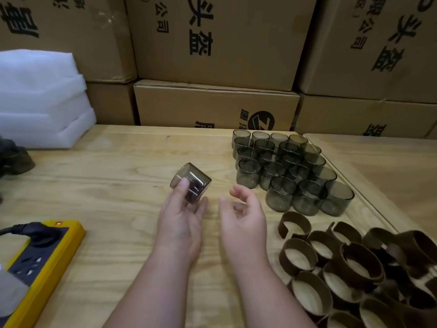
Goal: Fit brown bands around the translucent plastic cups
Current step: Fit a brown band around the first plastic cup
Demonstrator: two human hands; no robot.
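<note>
Glossy smoky plastic cup (190,182), matt brown bands (343,268), pale grained-wood table (106,185).

Stacked cardboard boxes (212,43) printed with black characters rise behind a pale wooden table (106,185).

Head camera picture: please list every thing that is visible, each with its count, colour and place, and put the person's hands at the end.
Held cup: one, smoky translucent, tilted in the left hand above the table middle.
Cluster of cups: about twenty, smoky translucent, upright, far right of the table.
Brown bands: a loose heap, too many to count, near right.
Wooden table: one, light wood.
Power strip: one, yellow and dark, near left edge, with a black plug in it.
White foam sheets: one stack, far left.
Cardboard boxes: several, brown with black print, stacked behind the table.
Left hand: grips the held cup.
Right hand: holds nothing, fingers loosely curled, beside the left hand.
</note>
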